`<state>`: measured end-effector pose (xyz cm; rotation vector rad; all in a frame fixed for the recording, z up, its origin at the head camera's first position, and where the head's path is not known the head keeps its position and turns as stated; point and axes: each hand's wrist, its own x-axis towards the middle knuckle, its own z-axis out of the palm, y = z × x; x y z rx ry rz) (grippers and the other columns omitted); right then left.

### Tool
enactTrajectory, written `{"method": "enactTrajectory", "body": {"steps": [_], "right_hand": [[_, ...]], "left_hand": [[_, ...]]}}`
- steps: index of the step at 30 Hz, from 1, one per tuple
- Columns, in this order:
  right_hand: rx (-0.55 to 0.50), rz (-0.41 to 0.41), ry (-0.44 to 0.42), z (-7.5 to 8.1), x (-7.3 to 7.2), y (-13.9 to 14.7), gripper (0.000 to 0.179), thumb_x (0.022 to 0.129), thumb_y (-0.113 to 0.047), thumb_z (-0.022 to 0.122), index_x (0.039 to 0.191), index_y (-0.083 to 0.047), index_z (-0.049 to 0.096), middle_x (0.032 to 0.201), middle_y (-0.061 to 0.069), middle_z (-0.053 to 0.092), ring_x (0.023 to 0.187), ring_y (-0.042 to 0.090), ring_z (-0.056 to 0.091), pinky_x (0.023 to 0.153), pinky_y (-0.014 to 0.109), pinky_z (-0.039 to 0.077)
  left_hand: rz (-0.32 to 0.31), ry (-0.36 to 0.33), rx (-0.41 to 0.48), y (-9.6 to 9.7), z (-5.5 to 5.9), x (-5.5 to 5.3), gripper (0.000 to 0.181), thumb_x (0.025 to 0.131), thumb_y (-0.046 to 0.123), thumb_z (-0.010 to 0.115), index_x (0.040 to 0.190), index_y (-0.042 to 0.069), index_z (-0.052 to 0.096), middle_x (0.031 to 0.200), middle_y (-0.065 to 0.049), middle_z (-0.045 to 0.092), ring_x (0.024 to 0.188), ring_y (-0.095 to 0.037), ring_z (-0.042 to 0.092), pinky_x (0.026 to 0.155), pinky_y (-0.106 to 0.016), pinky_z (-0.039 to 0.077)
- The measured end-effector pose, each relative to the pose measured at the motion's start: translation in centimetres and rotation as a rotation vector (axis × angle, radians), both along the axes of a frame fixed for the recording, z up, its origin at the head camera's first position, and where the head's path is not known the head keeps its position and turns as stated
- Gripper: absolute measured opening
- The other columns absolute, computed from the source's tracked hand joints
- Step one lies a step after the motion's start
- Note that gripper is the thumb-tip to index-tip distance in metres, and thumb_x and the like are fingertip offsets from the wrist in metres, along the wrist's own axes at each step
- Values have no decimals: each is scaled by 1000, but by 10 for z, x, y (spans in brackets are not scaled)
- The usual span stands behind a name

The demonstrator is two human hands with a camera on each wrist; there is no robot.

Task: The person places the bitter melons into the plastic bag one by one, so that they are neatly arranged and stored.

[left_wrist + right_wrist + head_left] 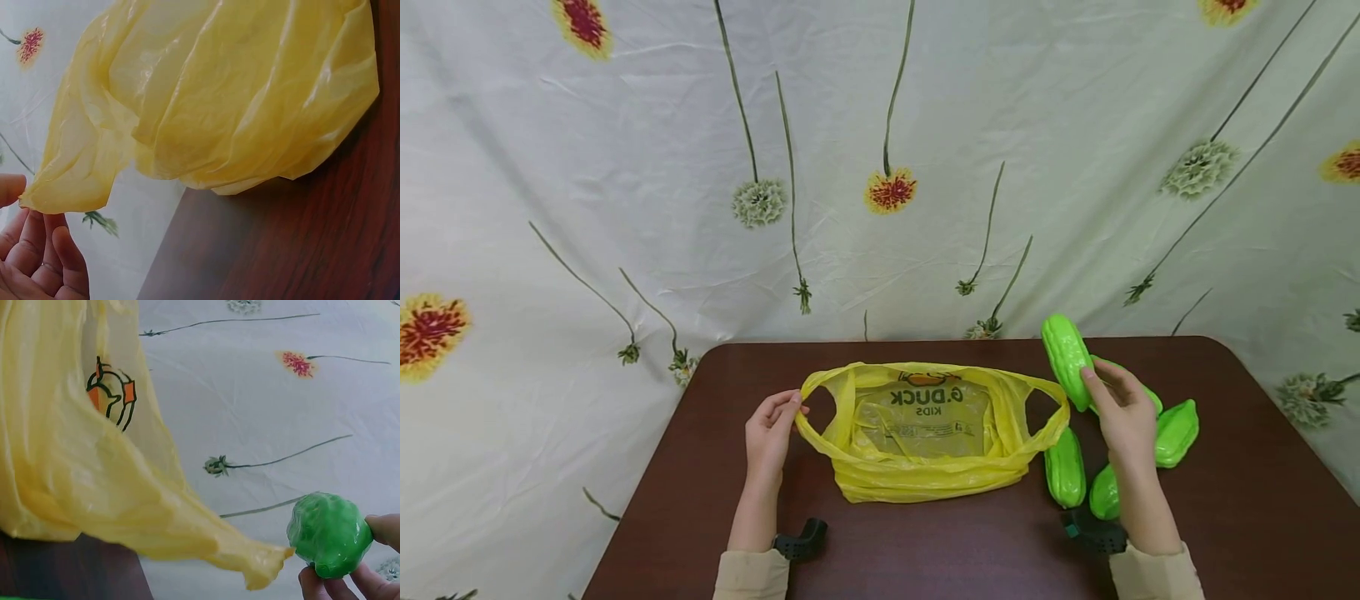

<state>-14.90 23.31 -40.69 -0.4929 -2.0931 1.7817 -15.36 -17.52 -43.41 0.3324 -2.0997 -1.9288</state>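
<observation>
A yellow plastic carrier bag (917,479) with dark lettering stands on the table, its mouth spread wide. My left hand (772,429) pinches the edge of its left handle between thumb and fingertips; in the left wrist view the bag's handle corner (75,197) runs to those fingers (69,253). My right hand (1126,410) grips a glossy green bitter melon (1064,354), raised beside the bag's right handle. Seen end-on in the right wrist view, the bumpy bitter melon (331,534) lies between thumb and fingers, close to the handle tip (265,565).
Several more green bitter melons lie on the table around my right hand, one (1065,471) by the bag's right side and another (1177,433) farther right. The dark brown table (700,492) ends at a flower-printed white cloth (850,108) hanging behind it.
</observation>
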Motion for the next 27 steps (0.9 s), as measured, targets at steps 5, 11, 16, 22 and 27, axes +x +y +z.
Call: {"method": "enactTrajectory", "body": {"steps": [5,11,16,22,27], "right_hand": [[-79,19,67,3,2,-9,40,90,-28,63,125,-9,57,109,-14,55,100,3,51,77,17,41],[-156,59,120,7,4,-23,37,92,-24,61,123,-6,55,110,-8,55,102,5,53,77,14,44],[-224,103,115,9,6,-36,35,93,-24,60,123,-7,52,111,-4,53,100,7,53,76,15,44],[-239,169,87,8,7,-56,40,94,-27,57,126,-6,47,111,0,51,99,10,52,78,17,46],[-255,205,86,6,8,-74,39,95,-25,56,126,-4,46,110,0,51,99,11,53,80,20,47]], "left_hand": [[-3,-15,20,-6,-15,-8,27,94,17,58,111,-3,63,79,0,68,81,-16,61,70,-26,47],[-5,-31,14,-11,-28,-15,29,94,21,59,113,0,63,79,3,68,79,-7,59,71,-25,47],[-2,-28,17,-7,-18,-10,27,94,19,59,111,-1,64,80,-1,68,79,-8,59,71,-26,47],[-9,-9,-13,0,-1,-1,28,95,16,57,111,-6,61,80,-4,68,77,-8,59,70,-25,47],[-4,-15,1,-4,-11,-6,26,94,16,58,111,-3,63,81,-3,68,77,-9,60,71,-27,48]]}}
